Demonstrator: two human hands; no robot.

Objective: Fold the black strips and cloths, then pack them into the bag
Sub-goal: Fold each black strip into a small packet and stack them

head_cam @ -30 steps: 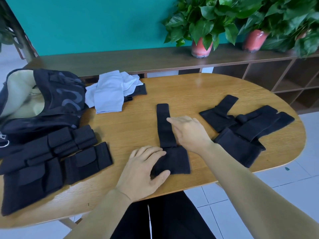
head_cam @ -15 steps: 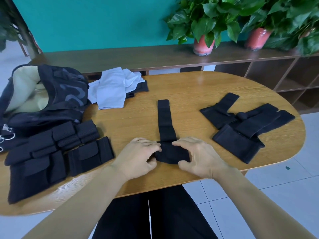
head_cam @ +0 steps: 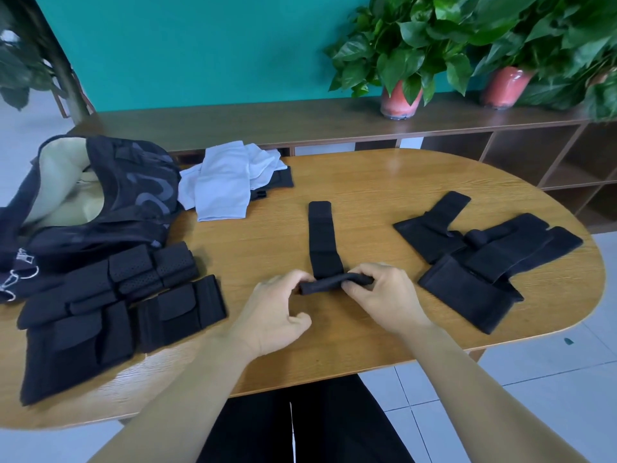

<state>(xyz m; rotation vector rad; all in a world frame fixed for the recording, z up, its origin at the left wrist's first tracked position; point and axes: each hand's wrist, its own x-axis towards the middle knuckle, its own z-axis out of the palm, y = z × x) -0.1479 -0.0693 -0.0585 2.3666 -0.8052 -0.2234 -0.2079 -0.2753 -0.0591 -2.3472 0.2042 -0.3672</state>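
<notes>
Newly lifted black strip near end, pinched between left hand and right hand; two potted plants.

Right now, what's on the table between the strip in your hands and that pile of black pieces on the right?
Nothing: in the head view, only bare wooden table separates the strip from the pile.

Left hand and right hand pinch the black strip's rolled near end — table beneath.
</notes>
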